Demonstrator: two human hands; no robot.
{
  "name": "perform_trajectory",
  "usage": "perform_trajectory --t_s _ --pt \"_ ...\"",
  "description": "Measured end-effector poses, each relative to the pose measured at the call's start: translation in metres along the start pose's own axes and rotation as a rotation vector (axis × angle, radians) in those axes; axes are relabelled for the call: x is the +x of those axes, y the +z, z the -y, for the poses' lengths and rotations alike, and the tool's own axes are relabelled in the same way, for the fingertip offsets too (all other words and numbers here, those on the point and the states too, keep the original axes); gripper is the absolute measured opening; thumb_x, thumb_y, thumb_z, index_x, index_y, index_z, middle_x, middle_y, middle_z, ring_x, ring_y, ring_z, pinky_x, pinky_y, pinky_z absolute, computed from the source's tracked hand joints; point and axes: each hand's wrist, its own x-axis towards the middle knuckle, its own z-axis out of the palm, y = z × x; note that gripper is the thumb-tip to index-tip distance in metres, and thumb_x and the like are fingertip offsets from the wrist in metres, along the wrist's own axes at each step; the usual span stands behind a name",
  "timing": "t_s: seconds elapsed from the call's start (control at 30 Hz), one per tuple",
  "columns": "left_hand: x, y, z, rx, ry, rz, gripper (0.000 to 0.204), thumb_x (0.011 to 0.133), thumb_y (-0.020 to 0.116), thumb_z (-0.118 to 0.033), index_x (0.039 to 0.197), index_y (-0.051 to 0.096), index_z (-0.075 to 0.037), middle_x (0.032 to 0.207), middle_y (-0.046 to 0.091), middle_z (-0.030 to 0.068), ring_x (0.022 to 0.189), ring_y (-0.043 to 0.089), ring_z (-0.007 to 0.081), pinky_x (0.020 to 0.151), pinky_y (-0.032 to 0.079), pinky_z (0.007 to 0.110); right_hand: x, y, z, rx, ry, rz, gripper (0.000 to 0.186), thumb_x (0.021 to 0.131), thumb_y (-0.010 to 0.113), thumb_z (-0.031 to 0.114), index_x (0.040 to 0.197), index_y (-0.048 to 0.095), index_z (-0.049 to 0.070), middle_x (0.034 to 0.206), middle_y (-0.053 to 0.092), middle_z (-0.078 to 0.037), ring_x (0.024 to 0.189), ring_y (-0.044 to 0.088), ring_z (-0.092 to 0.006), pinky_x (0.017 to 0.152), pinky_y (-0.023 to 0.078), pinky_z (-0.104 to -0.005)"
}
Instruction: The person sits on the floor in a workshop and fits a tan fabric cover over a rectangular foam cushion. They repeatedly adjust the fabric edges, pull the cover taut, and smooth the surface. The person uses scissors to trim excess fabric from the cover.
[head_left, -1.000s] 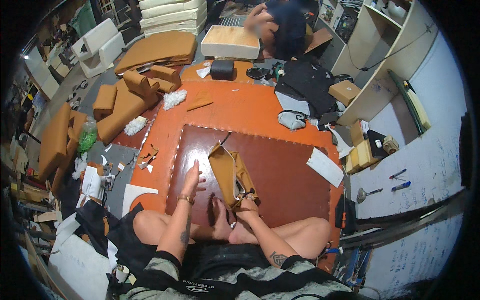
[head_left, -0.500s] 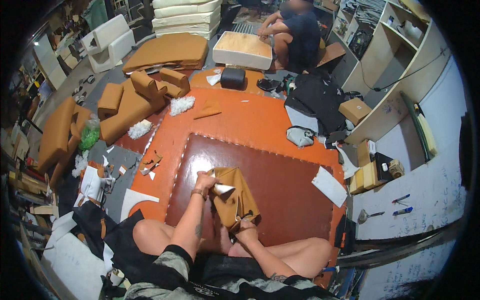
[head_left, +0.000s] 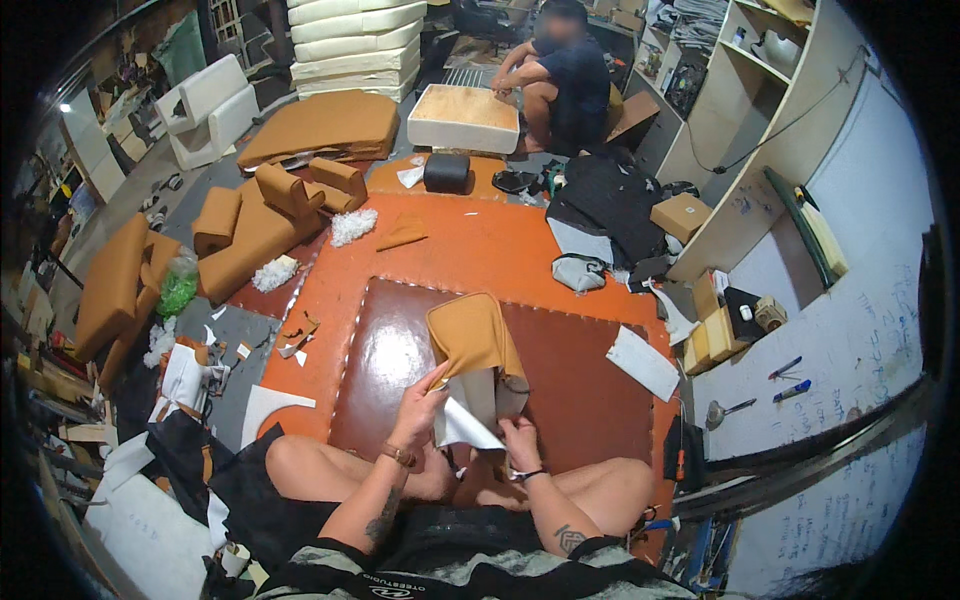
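Maroon matting (head_left: 590,400) carries the work: over it, the tan cover (head_left: 472,330) extends forward from the hands, long axis toward the mat's far edge. Left hand (head_left: 422,402), nearer the tan end, grips its left edge; right hand (head_left: 520,442) pinches its near right side, beside the white flap (head_left: 462,425).

The floor is covered by an orange mat (head_left: 500,245) with a glossy red-brown panel (head_left: 590,410) set over its near part, the panel's edges marked by a pale dashed line. On the panel's right side lies a white rectangular piece (head_left: 642,363); on the orange beyond it, a tan scrap (head_left: 402,232) lies flat, with white fluffy stuffing (head_left: 352,228) at the left margin. A curved white piece (head_left: 275,412) straddles the orange and the grey floor (head_left: 228,370), and a dark fabric heap (head_left: 610,195) covers the far right edge.
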Motion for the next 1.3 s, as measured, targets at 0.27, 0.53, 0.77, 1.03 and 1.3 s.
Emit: perform_trajectory --t_s 0.27,0.53,0.77,1.03,1.3 --pt "-0.038 -0.029 0.041 0.532 0.040 0.010 0.054 0.086 0.050 0.007 0.136 0.068 -0.005 0.106 0.079 0.0079 0.073 0.064 0.0092 0.070 0.054 0.028 -0.072 0.014 0.147 -0.764 -0.587 -0.013 0.093 0.076 0.089 0.028 0.153 0.040 0.010 0.157 0.039 -0.024 0.142 0.042 -0.0420 0.116 0.039 -0.0494" --pt "-0.067 -0.033 0.046 0.801 0.021 0.020 0.052 0.086 0.056 0.010 0.136 0.065 -0.001 0.124 0.074 0.0184 0.120 0.069 0.0230 0.100 0.053 0.034 -0.071 0.041 0.120 -0.916 -1.045 -0.066 0.040 0.075 0.067 0.000 0.114 0.071 0.004 0.127 0.064 -0.018 0.123 0.057 -0.0416 0.103 0.048 -0.0521" --pt "-0.069 0.002 0.038 0.685 0.039 -0.151 0.045 0.085 0.069 -0.004 0.129 0.065 -0.001 0.113 0.074 0.0215 0.101 0.074 0.0334 0.087 0.057 0.042 -0.068 0.052 0.141 -0.992 -1.032 0.113 0.018 0.079 0.066 0.004 0.096 0.070 0.001 0.096 0.068 -0.017 0.100 0.064 -0.0371 0.092 0.053 -0.0464" --pt "-0.047 0.017 0.071 0.848 0.234 -0.170 0.017 0.080 0.056 0.005 0.094 0.065 0.003 0.089 0.067 0.0276 0.090 0.066 0.0482 0.081 0.052 0.053 -0.042 0.044 0.130 -1.094 -0.839 0.225 0.008 0.076 0.067 0.005 0.082 0.065 0.001 0.085 0.065 -0.020 0.089 0.064 -0.0409 0.082 0.053 -0.0519" --pt "-0.019 0.003 0.111 0.950 0.362 0.039 0.012 0.083 0.054 -0.006 0.094 0.060 -0.004 0.092 0.068 0.0229 0.090 0.065 0.0466 0.079 0.049 0.058 -0.047 0.022 0.159 -1.091 -0.806 0.472 0.025 0.077 0.074 0.011 0.094 0.060 0.000 0.092 0.064 -0.024 0.095 0.064 -0.0439 0.084 0.052 -0.0539"
